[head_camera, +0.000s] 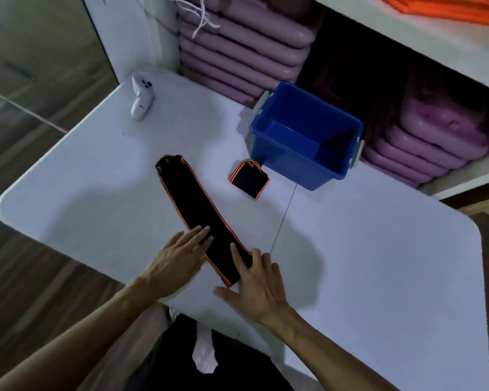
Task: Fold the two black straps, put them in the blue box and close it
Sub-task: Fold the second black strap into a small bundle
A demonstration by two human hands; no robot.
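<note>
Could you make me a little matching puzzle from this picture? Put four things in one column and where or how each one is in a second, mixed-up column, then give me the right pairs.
Things:
1. long strap
2. short strap
3. blue box
4. white remote

States:
A. open, with no lid on it
B. folded small, lying beside the box
C. laid out flat under both hands
D. near the far left corner of the table

Pairs: 1-C, 2-B, 3-A, 4-D

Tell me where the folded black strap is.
The folded strap lies on the white table, beside the blue box's near-left corner, right of the unfolded strap.
</note>
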